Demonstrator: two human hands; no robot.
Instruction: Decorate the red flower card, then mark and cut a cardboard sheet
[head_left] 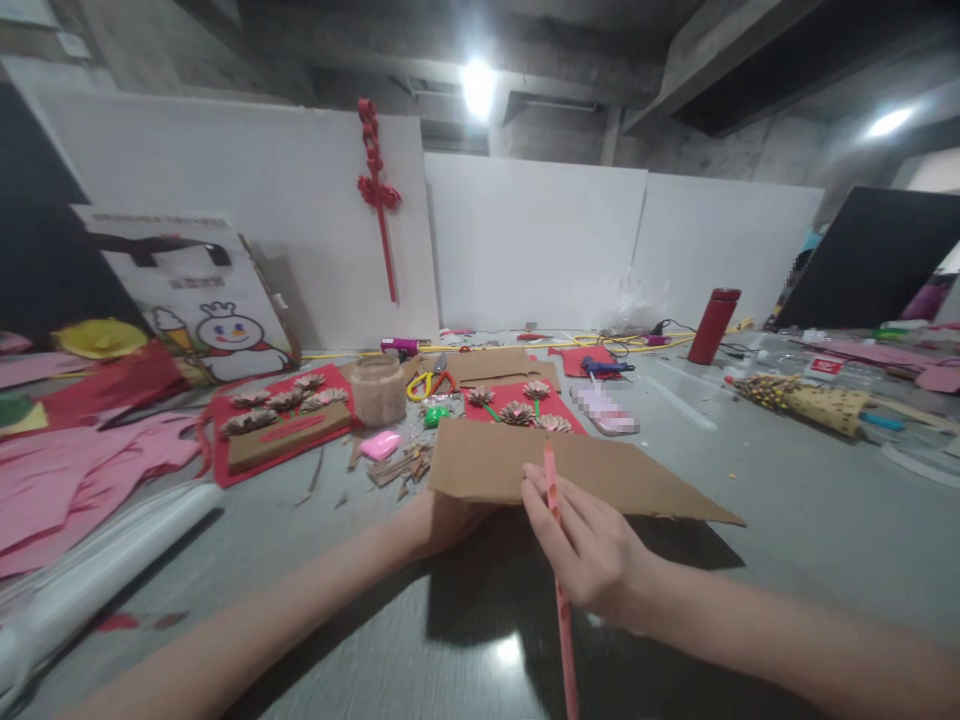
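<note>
A flat piece of brown cardboard (480, 465) is tilted above the grey table, its shadow falling below it. My left hand (452, 520) supports it from beneath at the left, with the fingers hidden behind the board. My right hand (589, 540) is closed around a slim pink stick (564, 630) with orange patches, pencil-like in shape. The stick's upper end lies over the cardboard's face, and its long lower end points back toward me. Whether the tip touches the board I cannot tell. Just behind the board lies a red card (502, 397) bearing brown petalled flowers.
Leftward are another flowered red panel (285, 420), a lidded jar (378, 390), scissors (431, 382), a pink packet (381, 446) and brown scraps (403, 468). A phone (602, 408), glue gun (600, 366) and red bottle (714, 326) stand or lie right. A white roll (112, 575) lies front left.
</note>
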